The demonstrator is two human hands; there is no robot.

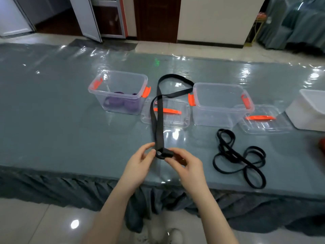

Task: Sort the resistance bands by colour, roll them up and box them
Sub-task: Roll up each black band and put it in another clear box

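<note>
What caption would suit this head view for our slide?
Both hands, left and right, start rolling a black band before two open boxes.

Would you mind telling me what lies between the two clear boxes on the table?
In the head view, a clear lid with an orange handle lies between them, crossed by the black band.

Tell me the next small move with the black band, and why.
Probably keep rolling away from you: both hands, left hand and right hand, pinch only a small starter coil on the black band, whose length lies unrolled toward the boxes.
</note>
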